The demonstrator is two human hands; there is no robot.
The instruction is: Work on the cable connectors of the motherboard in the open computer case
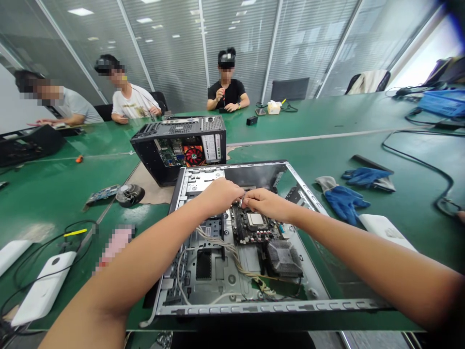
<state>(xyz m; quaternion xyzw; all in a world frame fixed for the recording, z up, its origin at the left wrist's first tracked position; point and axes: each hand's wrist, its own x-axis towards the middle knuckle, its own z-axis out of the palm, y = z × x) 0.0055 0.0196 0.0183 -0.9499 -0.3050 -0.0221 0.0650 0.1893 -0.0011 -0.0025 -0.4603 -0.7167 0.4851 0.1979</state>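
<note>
An open computer case lies flat in front of me, its inside facing up. Over the far edge of the motherboard, my left hand and my right hand meet with fingers pinched together. Whatever is between their fingertips is too small and covered to make out. Just nearer than my right hand, a silver processor sits in its socket. A square finned heatsink rests at the near right inside the case. A bundle of pale cables runs across the metal floor.
Behind the case stands another computer tower with a red fan. Blue work gloves and a white device lie right. A round cooler, a circuit board and a white box lie left. Several people sit across the table.
</note>
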